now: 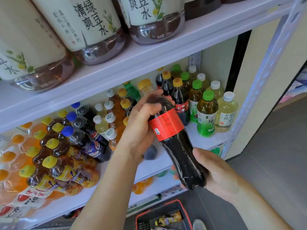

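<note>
- Yellow-capped tea bottles lie packed on the shelf, well left of the cola bottle.
- Left hand: fingers curled around the cola bottle's top, hiding its cap.
- The cola bottle, red-labelled, is held tilted in front of the shelf.
- Right hand: fingers wrapped around its base.
- Green-capped tea bottles stand just right, behind it.

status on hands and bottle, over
left hand grips top of dark plastic cola bottle with red label; right hand holds its base. Bottle tilted, in front of white shelf. Nothing blocking.
</note>
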`<action>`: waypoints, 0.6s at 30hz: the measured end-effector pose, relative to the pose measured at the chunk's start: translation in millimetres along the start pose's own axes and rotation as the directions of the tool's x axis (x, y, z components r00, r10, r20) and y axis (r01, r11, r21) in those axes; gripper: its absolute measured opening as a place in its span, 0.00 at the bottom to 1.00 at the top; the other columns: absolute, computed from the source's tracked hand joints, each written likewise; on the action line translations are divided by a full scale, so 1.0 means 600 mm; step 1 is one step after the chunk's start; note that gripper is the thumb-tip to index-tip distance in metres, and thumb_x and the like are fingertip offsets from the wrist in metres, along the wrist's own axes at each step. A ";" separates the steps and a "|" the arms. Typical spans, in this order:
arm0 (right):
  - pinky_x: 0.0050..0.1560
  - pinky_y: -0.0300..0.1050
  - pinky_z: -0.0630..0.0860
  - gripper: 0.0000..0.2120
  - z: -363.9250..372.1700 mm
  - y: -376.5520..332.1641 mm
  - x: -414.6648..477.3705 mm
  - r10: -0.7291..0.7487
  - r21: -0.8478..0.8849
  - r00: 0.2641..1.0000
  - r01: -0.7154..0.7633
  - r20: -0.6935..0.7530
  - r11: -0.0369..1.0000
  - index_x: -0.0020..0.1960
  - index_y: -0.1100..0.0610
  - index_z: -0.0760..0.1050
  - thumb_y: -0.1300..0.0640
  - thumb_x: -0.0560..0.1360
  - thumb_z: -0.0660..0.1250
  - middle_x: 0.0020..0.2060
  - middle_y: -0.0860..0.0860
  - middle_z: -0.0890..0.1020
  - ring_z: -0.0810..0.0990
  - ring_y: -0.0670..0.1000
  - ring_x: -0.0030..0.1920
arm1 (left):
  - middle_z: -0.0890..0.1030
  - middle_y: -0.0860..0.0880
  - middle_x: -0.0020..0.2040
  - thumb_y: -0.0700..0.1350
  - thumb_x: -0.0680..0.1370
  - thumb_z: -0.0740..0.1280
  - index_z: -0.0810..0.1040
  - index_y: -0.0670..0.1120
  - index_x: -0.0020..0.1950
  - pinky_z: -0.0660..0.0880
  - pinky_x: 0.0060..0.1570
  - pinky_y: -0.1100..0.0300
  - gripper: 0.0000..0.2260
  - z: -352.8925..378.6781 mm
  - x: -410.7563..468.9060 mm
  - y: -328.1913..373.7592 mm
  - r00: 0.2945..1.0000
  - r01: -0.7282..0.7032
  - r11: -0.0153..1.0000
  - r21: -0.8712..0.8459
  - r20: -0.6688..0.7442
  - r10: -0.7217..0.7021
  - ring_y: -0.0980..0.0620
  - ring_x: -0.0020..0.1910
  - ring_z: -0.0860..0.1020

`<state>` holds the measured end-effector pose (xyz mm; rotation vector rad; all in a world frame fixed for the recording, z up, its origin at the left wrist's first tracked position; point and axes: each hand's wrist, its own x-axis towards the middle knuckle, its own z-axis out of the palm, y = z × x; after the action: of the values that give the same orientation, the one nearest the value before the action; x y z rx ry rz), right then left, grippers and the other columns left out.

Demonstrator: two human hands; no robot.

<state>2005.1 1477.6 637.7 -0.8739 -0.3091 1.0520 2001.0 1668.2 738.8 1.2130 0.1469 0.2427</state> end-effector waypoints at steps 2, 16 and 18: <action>0.48 0.51 0.80 0.27 0.002 0.004 0.005 -0.143 -0.213 0.980 0.111 -0.139 0.971 0.61 0.47 0.76 0.40 0.66 0.77 0.53 0.56 0.83 0.83 0.58 0.54 | 0.84 0.50 0.43 0.48 0.72 0.68 0.80 0.48 0.54 0.79 0.42 0.59 0.12 0.003 0.012 0.010 0.996 -0.032 0.968 0.247 -0.076 0.052 0.53 0.45 0.82; 0.47 0.50 0.75 0.32 -0.016 0.025 0.036 -0.660 -0.924 0.691 -0.031 -0.295 0.381 0.59 0.44 0.66 0.51 0.61 0.80 0.50 0.47 0.70 0.73 0.51 0.51 | 0.76 0.48 0.35 0.57 0.74 0.65 0.76 0.45 0.46 0.72 0.38 0.51 0.15 -0.021 0.029 0.043 0.984 -0.174 0.472 0.864 0.128 0.127 0.52 0.35 0.74; 0.49 0.42 0.71 0.28 -0.035 0.011 0.037 -0.532 -0.897 0.806 0.001 -0.261 0.442 0.59 0.38 0.64 0.44 0.66 0.76 0.52 0.43 0.73 0.71 0.47 0.55 | 0.76 0.58 0.36 0.58 0.73 0.64 0.77 0.50 0.49 0.71 0.37 0.55 0.14 -0.028 0.028 0.052 0.980 -0.195 0.466 0.863 0.183 0.073 0.56 0.35 0.74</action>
<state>2024.8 1488.2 615.8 -1.9376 -0.5292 0.2063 2010.0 1698.3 762.4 2.3086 0.0593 0.2320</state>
